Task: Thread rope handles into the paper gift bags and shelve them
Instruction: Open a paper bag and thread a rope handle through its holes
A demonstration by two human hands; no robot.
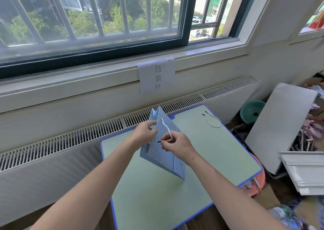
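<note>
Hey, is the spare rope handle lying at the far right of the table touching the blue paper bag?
Apart. The head view shows the spare rope handle lying alone on the table, with bare green surface between it and the blue paper bag.

Matt blue paper bag (164,158) — twisted cord handle (166,129) — smooth green tabletop (201,152)

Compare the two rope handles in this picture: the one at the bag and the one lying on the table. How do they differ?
The handle at the bag is pinched by the right hand and arches over the blue paper bag; the loose handle lies untouched, flat on the table. The left hand holds the bag. Both are pale twisted rope with dark tips.
</note>
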